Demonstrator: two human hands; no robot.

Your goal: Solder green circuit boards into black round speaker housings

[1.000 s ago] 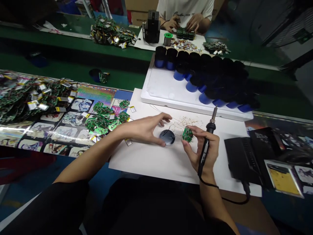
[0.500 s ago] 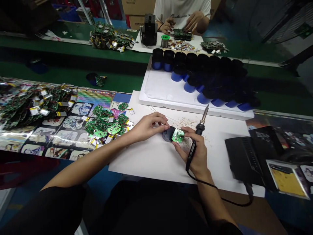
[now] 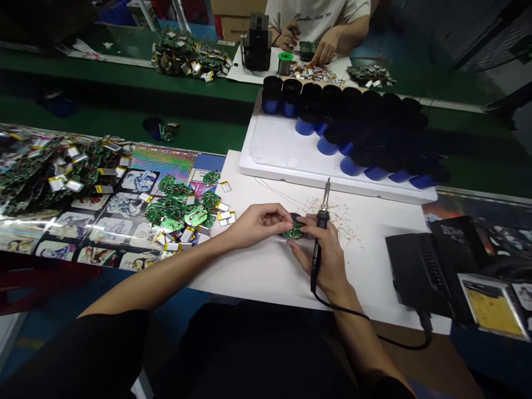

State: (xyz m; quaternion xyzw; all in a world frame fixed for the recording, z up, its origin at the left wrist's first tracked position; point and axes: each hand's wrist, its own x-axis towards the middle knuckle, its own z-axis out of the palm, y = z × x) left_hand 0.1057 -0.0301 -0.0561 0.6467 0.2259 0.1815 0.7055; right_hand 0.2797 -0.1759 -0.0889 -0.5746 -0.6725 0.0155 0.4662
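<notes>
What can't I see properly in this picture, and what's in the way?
In the head view now:
Most of the round black part: hidden by the circuit board, left hand and right hand.
The head of the co-worker: cut off by the top edge.
The far end of the circuit-board pile: cut off by the left edge.
Writing on the soldering iron: too small.

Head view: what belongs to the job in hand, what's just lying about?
Job in hand:
circuit board, at left hand fingertips
dark round part beside it
soldering iron, in right hand

Apparently lying about:
packet with yellow contents
white scrap, upper left
</notes>
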